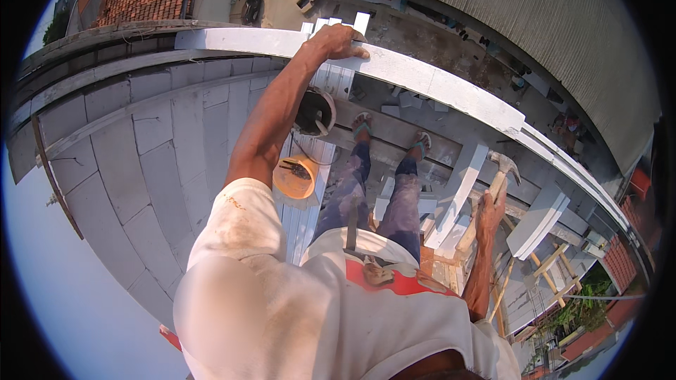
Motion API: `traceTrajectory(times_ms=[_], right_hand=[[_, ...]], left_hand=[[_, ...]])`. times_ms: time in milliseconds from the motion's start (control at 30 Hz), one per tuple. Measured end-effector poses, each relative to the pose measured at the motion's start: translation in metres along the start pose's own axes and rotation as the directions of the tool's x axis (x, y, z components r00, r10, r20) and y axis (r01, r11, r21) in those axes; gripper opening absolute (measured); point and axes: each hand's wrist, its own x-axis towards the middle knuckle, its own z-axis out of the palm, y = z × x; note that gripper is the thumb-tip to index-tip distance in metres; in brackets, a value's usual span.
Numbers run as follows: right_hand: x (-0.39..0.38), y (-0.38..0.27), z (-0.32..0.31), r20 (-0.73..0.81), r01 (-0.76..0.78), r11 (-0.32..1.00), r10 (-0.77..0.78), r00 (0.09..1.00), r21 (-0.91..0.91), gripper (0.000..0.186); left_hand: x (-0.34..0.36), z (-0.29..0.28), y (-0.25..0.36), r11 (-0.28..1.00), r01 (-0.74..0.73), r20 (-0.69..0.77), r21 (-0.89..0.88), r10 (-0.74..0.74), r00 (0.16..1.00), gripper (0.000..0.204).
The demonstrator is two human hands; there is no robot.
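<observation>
My left arm reaches forward to a long white beam (415, 76) that crosses the view. My left hand (336, 41) is closed over the beam's upper edge, its thumb on the near face. Several short white pieces (361, 23) stand up just behind that hand. Off to the right, my right hand (489, 211) grips a claw hammer (505, 166) by its wooden handle, with the metal head up and away from the beam. Upright white blocks (458, 193) stand beside the hammer.
My sandalled feet stand on wooden planks (436, 149) high above a yard. A dark bucket (315, 111) and a yellow bucket (296, 176) with tools in it sit on the left. A grey block wall (162, 162) curves behind them. Wooden scaffolding (556, 267) stands lower right.
</observation>
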Motion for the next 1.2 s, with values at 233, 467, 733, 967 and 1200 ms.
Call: traceTrajectory(times_ms=[233, 467, 733, 967, 1200], right_hand=[[-0.050, -0.046, 0.094, 0.507, 0.720, 0.590, -0.523, 0.685, -0.364, 0.061], [0.003, -0.133, 0.233, 0.599, 0.946, 0.277, -0.733, 0.322, -0.169, 0.057], [0.032, -0.152, 0.290, 0.789, 0.923, -0.036, -0.533, 0.306, -0.382, 0.099], [0.030, -0.157, 0.288, 0.791, 0.923, -0.110, -0.559, 0.250, -0.370, 0.096], [0.020, -0.145, 0.291, 0.717, 0.966, -0.026, -0.675, 0.174, -0.259, 0.096]], left_hand=[[-0.043, -0.017, -0.101, 0.993, -0.080, -0.172, -0.084, 0.064, 0.983, 0.051], [-0.034, -0.016, -0.104, 0.990, -0.099, -0.210, -0.096, 0.077, 0.975, 0.049], [-0.033, -0.005, -0.114, 0.993, -0.114, -0.175, 0.041, 0.120, 0.977, 0.048], [-0.022, -0.020, -0.103, 0.996, -0.067, -0.189, 0.062, 0.078, 0.979, 0.050], [-0.040, -0.011, -0.099, 0.998, 0.023, -0.136, 0.065, -0.014, 0.991, 0.050]])
